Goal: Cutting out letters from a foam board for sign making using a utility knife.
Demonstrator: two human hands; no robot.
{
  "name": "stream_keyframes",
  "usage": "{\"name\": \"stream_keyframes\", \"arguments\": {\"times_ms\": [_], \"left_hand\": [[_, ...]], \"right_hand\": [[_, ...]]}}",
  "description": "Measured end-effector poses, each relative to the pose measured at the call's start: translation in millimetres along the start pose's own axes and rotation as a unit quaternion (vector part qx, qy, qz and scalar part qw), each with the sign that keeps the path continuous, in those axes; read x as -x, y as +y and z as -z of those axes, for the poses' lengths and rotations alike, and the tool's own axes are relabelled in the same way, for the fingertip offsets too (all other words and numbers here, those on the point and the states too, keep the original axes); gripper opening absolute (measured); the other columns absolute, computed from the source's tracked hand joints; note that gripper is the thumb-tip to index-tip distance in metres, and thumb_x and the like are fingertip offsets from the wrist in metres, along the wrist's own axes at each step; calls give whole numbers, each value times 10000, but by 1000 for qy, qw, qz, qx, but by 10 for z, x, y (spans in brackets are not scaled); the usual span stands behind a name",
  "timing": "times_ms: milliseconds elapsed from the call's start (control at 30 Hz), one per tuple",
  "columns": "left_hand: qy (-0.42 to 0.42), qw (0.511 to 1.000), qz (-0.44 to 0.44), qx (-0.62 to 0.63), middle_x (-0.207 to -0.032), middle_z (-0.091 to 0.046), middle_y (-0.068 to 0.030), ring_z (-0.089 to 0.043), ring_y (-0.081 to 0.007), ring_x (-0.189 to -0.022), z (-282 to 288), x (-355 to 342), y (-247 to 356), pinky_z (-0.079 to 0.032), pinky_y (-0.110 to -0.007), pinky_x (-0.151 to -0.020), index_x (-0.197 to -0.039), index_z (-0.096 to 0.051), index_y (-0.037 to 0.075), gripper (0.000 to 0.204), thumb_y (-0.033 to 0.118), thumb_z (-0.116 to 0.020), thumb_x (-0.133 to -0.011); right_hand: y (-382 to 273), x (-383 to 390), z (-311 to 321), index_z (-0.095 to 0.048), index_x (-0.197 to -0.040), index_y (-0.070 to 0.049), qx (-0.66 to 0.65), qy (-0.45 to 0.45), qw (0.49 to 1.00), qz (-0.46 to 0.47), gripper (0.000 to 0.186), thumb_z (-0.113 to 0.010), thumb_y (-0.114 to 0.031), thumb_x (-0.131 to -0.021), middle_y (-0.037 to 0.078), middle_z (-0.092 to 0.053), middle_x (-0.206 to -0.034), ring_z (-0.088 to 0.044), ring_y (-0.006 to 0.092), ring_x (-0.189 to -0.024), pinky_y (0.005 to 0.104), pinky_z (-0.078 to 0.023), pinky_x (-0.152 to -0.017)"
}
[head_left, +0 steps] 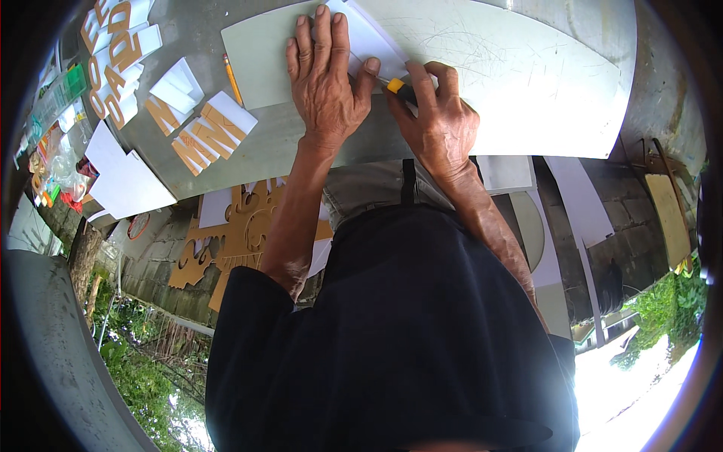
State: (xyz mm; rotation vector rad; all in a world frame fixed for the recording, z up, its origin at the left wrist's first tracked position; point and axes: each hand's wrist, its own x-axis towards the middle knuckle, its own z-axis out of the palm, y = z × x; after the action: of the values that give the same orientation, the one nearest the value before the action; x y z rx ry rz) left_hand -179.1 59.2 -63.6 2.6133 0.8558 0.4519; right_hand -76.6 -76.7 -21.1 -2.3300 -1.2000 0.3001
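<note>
My left hand (327, 94) lies flat with its fingers stretched out, pressing on a white sheet (380, 45) near the top of the view. In my right hand (440, 124) is a yellow-and-black craft knife (397, 87), gripped with the fingers closed round its handle. The knife's front end points toward my left thumb, by the white sheet's near edge; its tip is hard to make out. Both hands rest over a large pale, scratched board (520, 83). To the left of the board lies a yellow pencil (232, 79).
Brown-faced letter cutouts with white backing (215, 132) lie at the left, with more stacked letters (117, 60) beyond. A white card piece (124, 173) overhangs the table's near-left edge. Clear plastic bags (64, 162) sit farther left. Cut brown cardboard (237, 233) lies below the table.
</note>
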Motion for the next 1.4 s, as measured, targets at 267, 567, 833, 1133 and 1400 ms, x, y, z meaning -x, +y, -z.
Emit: {"name": "stream_keyframes", "arguments": {"times_ms": [267, 567, 833, 1133, 1400], "left_hand": [[-10, 1000, 5, -1, -1580, -387, -185, -313, -441, -1462, -3, 9, -28, -217, -572, -1173, -1497, -438, 19, 684, 465, -543, -989], [-10, 1000, -1, -10, -1573, -408, -154, -325, -448, -1448, -6, -11, -16, -233, -579, -1156, -1494, -454, 42, 661, 461, -537, -989], [-13, 1000, 2, -6, -1577, -406, -146, -321, -443, -1452, -6, -14, -21, -223, -577, -1161, -1492, -456, 41, 658, 462, -531, -992], [-19, 1000, 1, -16, -1580, -408, -122, -307, -433, -1461, 18, -23, 8, -212, -571, -1170, -1507, -432, 48, 663, 431, -553, -979], [-6, 1000, -15, 0, -1566, -431, -142, -326, -440, -1453, 38, -34, 21, -219, -564, -1172, -1491, -465, 35, 640, 378, -598, -967]], "right_hand": [[4, 8, -16, -599, -1186, -86, -1, 4, 1000, -4, 517, -838, -222, -748, 83, -587, -1118, -692, 221, -669, 338, -562, -559], [-12, 1, -1, -598, -1182, -87, -1, -4, 1000, -14, 521, -843, -226, -744, 81, -583, -1125, -692, 215, -671, 336, -562, -555], [-10, 0, -6, -594, -1192, -89, -3, 1, 1000, -15, 526, -841, -225, -748, 81, -581, -1130, -696, 220, -678, 338, -563, -558], [-20, 2, 3, -588, -1193, -86, -2, -5, 1000, -15, 524, -838, -225, -754, 88, -578, -1130, -693, 222, -674, 340, -564, -562], [-12, 18, 0, -589, -1194, -82, -1, -3, 1000, -20, 516, -834, -233, -764, 92, -576, -1135, -693, 230, -680, 344, -566, -573]]}}
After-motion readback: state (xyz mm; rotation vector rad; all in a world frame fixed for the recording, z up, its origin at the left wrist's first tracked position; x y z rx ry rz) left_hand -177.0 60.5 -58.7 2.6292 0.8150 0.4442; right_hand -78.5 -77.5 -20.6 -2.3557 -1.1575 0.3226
